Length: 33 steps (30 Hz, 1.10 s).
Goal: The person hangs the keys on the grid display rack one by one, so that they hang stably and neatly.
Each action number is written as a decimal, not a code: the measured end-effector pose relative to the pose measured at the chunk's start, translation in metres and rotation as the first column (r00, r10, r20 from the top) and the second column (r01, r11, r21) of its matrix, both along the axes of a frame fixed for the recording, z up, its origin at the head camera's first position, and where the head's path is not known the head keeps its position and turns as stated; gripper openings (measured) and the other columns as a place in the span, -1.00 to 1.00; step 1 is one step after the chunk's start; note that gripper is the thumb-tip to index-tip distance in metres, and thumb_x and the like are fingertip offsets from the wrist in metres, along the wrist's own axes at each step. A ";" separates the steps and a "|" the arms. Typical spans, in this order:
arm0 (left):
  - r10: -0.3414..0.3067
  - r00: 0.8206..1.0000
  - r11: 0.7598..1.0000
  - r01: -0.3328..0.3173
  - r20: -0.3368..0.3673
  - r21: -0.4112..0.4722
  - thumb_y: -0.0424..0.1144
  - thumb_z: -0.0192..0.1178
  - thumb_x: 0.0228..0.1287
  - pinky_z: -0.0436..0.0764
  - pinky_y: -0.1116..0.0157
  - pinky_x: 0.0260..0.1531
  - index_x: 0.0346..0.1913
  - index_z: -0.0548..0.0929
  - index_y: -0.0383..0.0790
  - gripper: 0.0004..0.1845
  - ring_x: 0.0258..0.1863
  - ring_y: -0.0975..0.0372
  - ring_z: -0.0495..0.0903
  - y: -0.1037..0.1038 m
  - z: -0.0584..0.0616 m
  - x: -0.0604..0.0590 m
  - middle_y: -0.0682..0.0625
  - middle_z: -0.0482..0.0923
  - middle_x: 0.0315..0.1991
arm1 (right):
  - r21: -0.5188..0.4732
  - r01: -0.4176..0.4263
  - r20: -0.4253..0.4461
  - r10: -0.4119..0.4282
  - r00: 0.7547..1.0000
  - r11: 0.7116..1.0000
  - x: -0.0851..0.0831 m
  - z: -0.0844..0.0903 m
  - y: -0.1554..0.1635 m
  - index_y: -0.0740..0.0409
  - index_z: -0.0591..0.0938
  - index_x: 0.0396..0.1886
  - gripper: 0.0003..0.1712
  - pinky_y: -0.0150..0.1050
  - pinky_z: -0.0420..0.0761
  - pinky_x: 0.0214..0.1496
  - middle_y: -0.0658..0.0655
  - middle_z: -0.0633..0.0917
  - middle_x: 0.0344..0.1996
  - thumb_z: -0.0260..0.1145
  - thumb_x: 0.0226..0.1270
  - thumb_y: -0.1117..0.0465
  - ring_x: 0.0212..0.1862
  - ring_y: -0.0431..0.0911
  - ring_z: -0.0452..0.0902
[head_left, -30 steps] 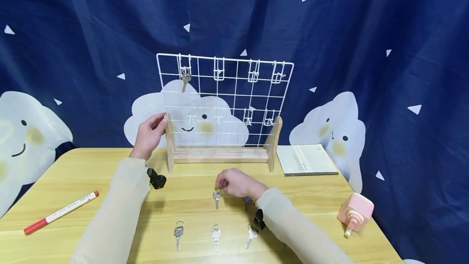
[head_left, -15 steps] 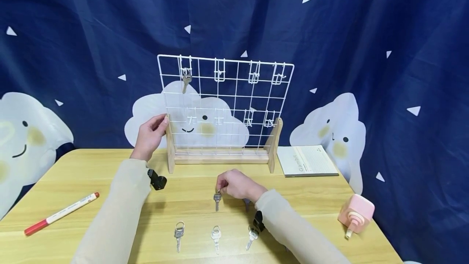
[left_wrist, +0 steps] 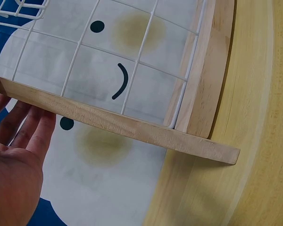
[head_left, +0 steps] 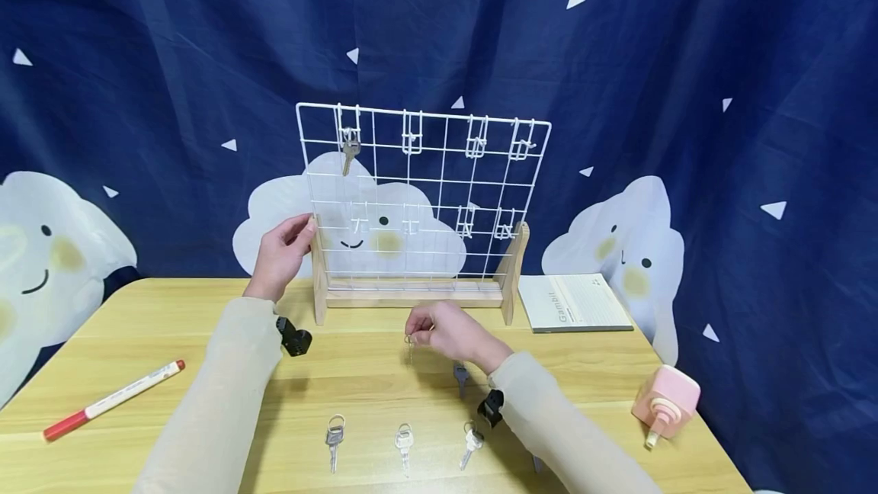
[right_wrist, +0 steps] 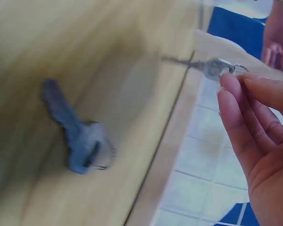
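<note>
My left hand (head_left: 280, 254) grips the left wooden post (left_wrist: 118, 120) of a white wire grid rack (head_left: 421, 178), thumb on one side and fingers on the other. My right hand (head_left: 449, 330) pinches the ring of a silver key (right_wrist: 212, 67), which hangs just above the table in front of the rack. One key (head_left: 350, 152) hangs from the upper left hook; the other hooks on the grid are bare. On the table lie several keys with rings: one key (head_left: 461, 378) below my right wrist, and a front row with a left key (head_left: 334, 439), a middle key (head_left: 405, 444) and a right key (head_left: 472, 444).
A red and white marker (head_left: 115, 399) lies at the left of the table (head_left: 363, 372). At the right are a notebook (head_left: 576, 303) beside the rack and a pink pump bottle (head_left: 667, 402). A dark blue curtain (head_left: 206, 44) hangs behind.
My right hand has lifted the pinched key off the table and moved slightly toward the rack, uncovering the key below the wrist. My left hand stays on the post.
</note>
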<state>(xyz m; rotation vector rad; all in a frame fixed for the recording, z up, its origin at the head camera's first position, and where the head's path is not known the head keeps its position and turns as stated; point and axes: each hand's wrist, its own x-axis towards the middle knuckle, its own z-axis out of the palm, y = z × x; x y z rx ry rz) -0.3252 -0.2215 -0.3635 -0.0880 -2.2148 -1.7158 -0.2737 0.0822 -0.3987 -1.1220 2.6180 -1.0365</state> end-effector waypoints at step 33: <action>0.008 1.000 1.000 -0.008 0.026 -0.006 -0.01 0.00 0.54 0.43 0.07 0.25 0.44 0.34 -0.29 -0.42 0.28 0.01 0.36 0.000 -0.002 0.000 -0.21 0.36 0.34 | -0.286 0.138 -0.067 -0.164 0.984 0.948 -0.002 0.088 -0.005 0.26 0.72 -0.33 -0.89 -0.37 0.70 -0.28 0.04 0.71 -0.43 0.32 0.29 0.49 -0.36 -0.16 0.68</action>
